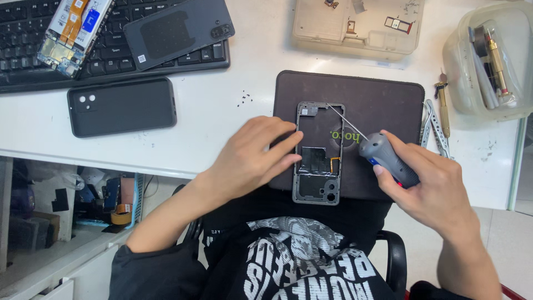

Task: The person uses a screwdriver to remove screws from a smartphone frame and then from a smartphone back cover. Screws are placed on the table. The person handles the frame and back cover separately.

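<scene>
Left hand (252, 158) lies flat at centre frame, fingers spread loosely and pressed on the left edge of the phone frame (318, 153), gripping nothing, just pinning it down. Right hand (436, 191), lower right of centre, is clamped around the grey handle of a screwdriver (383, 158); its thin shaft slants up and left, with the tip at the frame's upper right corner.

The phone frame is a dark grey rectangle standing lengthwise, mostly hollow so the mat shows through the middle. A small part sits at its top left, a black square patch and a short orange flex strip lie in its lower half, and round camera holes mark the bottom end.

It rests on a dark brown work mat (388, 94) at centre right, on the white desk (222, 116). Right of the mat lie tweezers (436, 130) and a brass-coloured tool (442, 108). A clear tub of tools (491, 61) sits upper right, a shallow tray (355, 28) top centre. A few tiny screws (244, 99) dot the desk left of the mat. A black phone case (122, 106) lies at left; above it a keyboard (111, 61) carries a dark back cover (177, 30) and an opened phone (72, 30).
</scene>
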### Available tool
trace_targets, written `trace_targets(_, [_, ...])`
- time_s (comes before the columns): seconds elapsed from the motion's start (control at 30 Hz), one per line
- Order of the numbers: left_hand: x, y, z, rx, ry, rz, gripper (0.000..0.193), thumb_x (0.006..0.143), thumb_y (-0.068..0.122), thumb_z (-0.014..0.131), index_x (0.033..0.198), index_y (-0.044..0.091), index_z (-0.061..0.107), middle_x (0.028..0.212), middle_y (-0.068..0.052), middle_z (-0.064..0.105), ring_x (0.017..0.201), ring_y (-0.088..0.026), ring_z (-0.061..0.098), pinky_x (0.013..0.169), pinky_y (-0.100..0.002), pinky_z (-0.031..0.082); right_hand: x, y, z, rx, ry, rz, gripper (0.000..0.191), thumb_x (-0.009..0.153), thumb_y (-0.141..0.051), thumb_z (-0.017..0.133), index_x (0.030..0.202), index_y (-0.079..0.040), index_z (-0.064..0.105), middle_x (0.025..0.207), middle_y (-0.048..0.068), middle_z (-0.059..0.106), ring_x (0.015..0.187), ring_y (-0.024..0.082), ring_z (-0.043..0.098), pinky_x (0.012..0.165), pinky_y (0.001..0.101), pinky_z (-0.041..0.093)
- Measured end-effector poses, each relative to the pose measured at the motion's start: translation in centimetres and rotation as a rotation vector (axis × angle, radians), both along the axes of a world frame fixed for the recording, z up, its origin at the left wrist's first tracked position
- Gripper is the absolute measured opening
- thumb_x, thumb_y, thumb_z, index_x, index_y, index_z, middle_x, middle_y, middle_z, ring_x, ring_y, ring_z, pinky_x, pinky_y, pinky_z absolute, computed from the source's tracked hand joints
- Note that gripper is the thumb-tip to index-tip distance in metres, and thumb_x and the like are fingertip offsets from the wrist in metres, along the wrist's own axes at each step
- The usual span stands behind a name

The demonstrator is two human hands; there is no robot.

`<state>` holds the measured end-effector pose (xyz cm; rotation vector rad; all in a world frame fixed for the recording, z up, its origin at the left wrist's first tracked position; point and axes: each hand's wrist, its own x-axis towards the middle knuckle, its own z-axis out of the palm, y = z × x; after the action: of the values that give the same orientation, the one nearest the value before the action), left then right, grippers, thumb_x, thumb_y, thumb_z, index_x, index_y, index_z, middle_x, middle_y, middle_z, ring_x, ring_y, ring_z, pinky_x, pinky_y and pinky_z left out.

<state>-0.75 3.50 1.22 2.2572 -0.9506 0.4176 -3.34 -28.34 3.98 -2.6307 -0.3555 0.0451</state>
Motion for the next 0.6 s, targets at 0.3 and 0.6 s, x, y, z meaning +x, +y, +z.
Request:
trace_targets(0.3, [0.1, -2.3, -1.2, 0.129, -0.057, -0.017, 0.04, 0.094, 0.02, 0.076, 0.116, -0.013, 0.067, 0.131, -0.022, 0.063, 0.129, -0.034, 0.058, 0.11, -0.041, 0.05, 3.2, 0.9, 2.5, -0.248, 0.038, 0.156, 0.056, 0.08, -0.028, 0.075, 0.133, -0.008, 0.069, 0.078, 0.013, 0.068, 0.061, 0.03, 0.066, 0.058, 0.0403, 0.054])
trace_targets(0.6, [0.2, -2.5, -1.5, 0.161, -0.047, -0.016, 0.041, 0.095, 0.021, 0.072, 0.117, -0.014, 0.067, 0.136, -0.025, 0.061, 0.128, -0.033, 0.057, 0.109, -0.038, 0.05, 3.2, 1.5, 3.2, -0.289, 0.085, 0.142, 0.056, 0.08, -0.028, 0.074, 0.132, -0.009, 0.068, 0.078, 0.012, 0.069, 0.058, 0.029, 0.065, 0.056, 0.0395, 0.054])
